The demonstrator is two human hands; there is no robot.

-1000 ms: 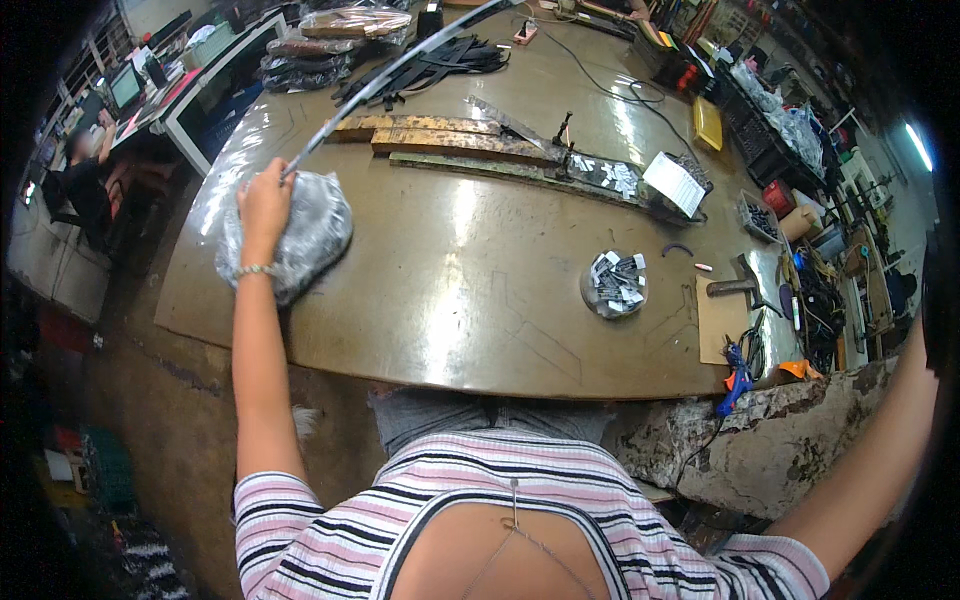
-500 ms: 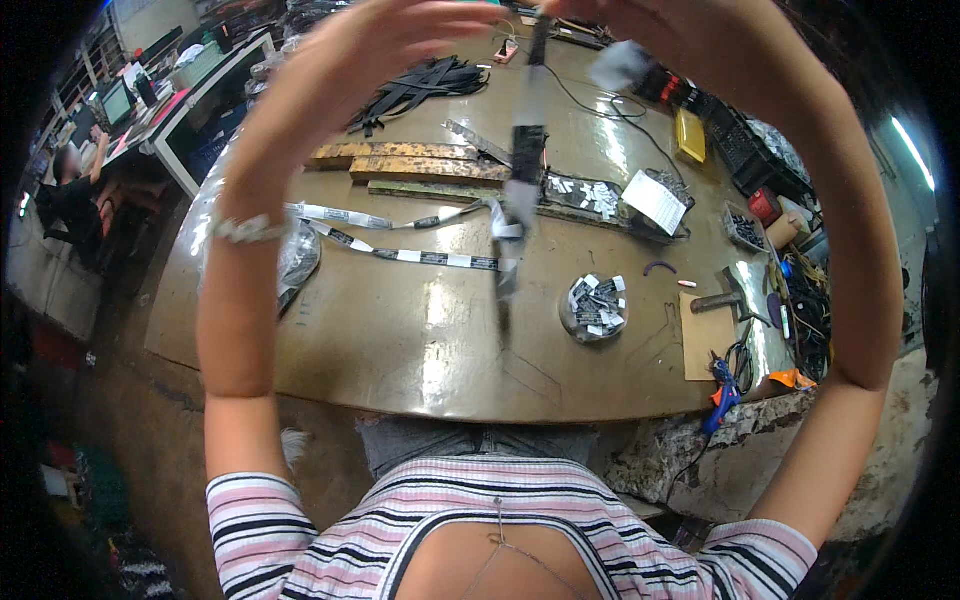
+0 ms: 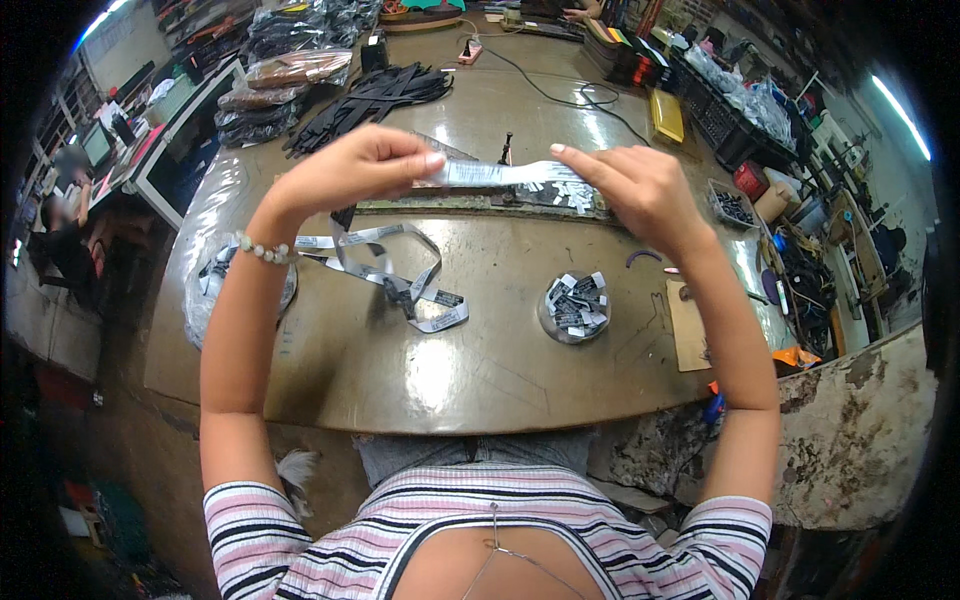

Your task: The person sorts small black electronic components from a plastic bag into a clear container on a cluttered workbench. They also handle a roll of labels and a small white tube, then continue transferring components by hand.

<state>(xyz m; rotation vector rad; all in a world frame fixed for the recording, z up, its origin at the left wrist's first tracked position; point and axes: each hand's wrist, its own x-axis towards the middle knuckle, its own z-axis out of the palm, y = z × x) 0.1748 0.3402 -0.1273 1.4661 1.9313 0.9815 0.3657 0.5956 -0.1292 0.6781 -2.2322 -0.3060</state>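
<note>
A printed label strip [image 3: 495, 174], white and grey, is stretched level between my hands above the table. My left hand [image 3: 365, 168] pinches one end between thumb and fingers. At the other end my right hand [image 3: 645, 190] grips the strip, its index finger pointing along it. More of the black-and-white strip [image 3: 440, 318] trails below my left hand in loose loops on the tabletop. It runs left to a clear plastic bag [image 3: 215, 300]. A round clear container [image 3: 577, 308] full of cut labels stands nearer me. Small white pieces [image 3: 570, 195] lie on the board behind the strip.
Black straps [image 3: 385, 100] are heaped at the far left, beside stacked plastic-wrapped goods [image 3: 290, 70]. A cable [image 3: 545, 95] crosses the far table. A yellow box [image 3: 665, 115] and a black crate [image 3: 720, 110] stand far right. Someone [image 3: 70, 205] sits at a desk on the left.
Both hands have come down and toward the middle. The strip, upright and blurred before, is now held level between them. Its slack has dropped into loops on the table.
</note>
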